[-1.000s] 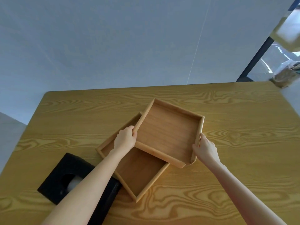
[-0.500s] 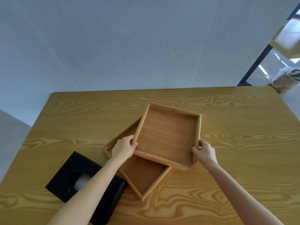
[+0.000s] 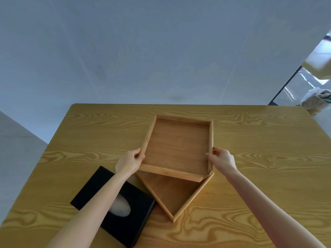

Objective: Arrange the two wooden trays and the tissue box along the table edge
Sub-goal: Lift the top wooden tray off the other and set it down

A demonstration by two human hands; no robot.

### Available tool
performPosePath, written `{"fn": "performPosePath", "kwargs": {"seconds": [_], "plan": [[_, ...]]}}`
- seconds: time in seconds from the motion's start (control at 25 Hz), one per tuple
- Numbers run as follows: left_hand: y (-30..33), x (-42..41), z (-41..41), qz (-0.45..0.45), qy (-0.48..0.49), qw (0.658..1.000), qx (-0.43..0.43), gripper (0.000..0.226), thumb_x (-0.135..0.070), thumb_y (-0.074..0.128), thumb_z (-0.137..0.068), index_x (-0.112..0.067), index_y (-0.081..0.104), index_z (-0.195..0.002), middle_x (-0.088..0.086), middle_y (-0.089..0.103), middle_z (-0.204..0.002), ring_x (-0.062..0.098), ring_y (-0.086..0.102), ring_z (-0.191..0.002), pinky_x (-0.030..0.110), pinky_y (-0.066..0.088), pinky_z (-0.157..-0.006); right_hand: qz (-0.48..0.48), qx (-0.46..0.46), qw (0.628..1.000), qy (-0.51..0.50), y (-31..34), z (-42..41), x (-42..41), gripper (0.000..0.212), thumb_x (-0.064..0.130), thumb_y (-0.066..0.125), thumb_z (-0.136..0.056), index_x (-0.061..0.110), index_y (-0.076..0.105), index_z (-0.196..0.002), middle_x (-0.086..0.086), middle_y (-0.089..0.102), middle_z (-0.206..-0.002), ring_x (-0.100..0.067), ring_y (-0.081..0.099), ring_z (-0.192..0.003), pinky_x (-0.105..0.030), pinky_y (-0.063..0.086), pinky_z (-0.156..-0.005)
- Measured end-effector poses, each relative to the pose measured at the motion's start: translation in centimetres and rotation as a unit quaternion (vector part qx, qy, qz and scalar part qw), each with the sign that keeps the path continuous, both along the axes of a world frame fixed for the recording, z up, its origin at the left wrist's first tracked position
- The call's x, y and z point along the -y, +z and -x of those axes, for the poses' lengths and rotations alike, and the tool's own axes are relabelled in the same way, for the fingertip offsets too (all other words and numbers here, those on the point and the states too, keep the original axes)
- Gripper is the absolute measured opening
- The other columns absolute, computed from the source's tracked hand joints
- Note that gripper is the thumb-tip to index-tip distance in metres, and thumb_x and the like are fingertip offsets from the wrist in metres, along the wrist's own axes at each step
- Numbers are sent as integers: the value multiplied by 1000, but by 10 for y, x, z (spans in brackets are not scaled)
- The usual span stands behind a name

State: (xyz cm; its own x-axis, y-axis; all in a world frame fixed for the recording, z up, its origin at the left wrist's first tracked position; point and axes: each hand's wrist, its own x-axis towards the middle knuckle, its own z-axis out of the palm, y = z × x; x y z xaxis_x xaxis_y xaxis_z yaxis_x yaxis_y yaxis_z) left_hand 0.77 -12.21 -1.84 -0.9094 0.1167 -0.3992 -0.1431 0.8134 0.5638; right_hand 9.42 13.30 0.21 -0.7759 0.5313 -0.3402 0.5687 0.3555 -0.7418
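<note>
From your head camera you have two wooden trays and one tissue box on the surface (image 3: 259, 140), a yellow wood-grain top seen from above. The upper tray (image 3: 177, 149) sits roughly in the middle, its far rim pointing toward the far edge, and its near rim overlaps the lower tray (image 3: 172, 196), which lies turned like a diamond with one corner toward you. Whether the upper tray rests on the lower one or is lifted clear of it cannot be told. The black tissue box (image 3: 125, 217) lies at an angle just beside the lower tray's left corner, its oval opening showing pale tissue; your left forearm crosses over it and hides part of its top.

Beyond the surface is a pale grey wall, and at the far right, off the surface, a crumpled light bag (image 3: 317, 99) sits next to a dark frame.

Your left hand (image 3: 129, 162) is closed on the upper tray's left rim near its near corner, thumb inside the rim. Your right hand (image 3: 222, 161) pinches the right rim close to its near corner, thumb inside the tray and fingers outside. Both arms reach forward, bare, from the bottom of the view.
</note>
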Motion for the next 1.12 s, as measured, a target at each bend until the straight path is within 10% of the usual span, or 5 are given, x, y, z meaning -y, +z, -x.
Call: {"fn": "performPosePath", "kwargs": {"seconds": [0.56, 1.12], "plan": [[4, 88, 81, -3, 78, 997, -4, 49, -29, 50, -92, -14, 40, -138, 15, 57, -131, 29, 64, -91, 48, 54, -87, -17, -8, 998, 65, -1, 113, 80, 31, 18, 54, -88, 8, 60, -117, -9, 65, -118, -24, 57, -110, -28, 43, -84], [-31, 120, 135, -50, 171, 984, 10, 49, -32, 51, -91, -16, 43, -137, 13, 51, -138, 32, 58, -115, 48, 51, -94, 4, -14, 997, 69, -31, 191, 115, 48, 18, 57, -88, 8, 44, -133, -10, 58, -129, -23, 52, -119, -32, 41, -99]]}}
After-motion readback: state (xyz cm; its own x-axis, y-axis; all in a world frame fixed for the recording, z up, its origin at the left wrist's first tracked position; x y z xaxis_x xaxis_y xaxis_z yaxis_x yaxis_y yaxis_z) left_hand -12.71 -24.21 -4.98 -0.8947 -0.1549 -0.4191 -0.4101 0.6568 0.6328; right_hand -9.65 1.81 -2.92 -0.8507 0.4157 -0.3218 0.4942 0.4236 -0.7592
